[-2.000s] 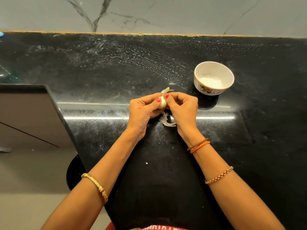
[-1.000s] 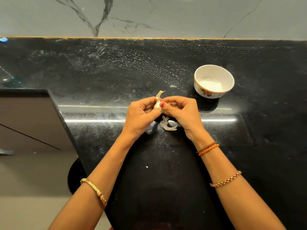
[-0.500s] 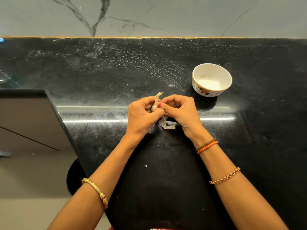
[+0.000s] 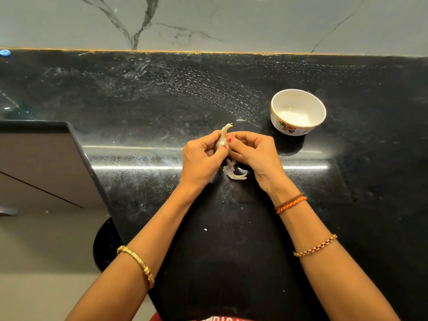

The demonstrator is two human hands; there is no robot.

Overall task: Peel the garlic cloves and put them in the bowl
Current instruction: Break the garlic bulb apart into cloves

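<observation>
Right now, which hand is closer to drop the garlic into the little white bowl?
Probably the right hand. The white flowered bowl stands on the black counter just beyond and to the right of it, with nothing between. The left hand, also pinching the pale garlic clove, would have to cross over.

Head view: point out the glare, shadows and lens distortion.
Head view: a bright strip of glare crosses the black countertop behind the hands; the bowl casts a soft shadow toward the camera; the wide-angle lens bows the counter's back edge and stretches the forearms; focus is sharp on the garlic clove.
</observation>
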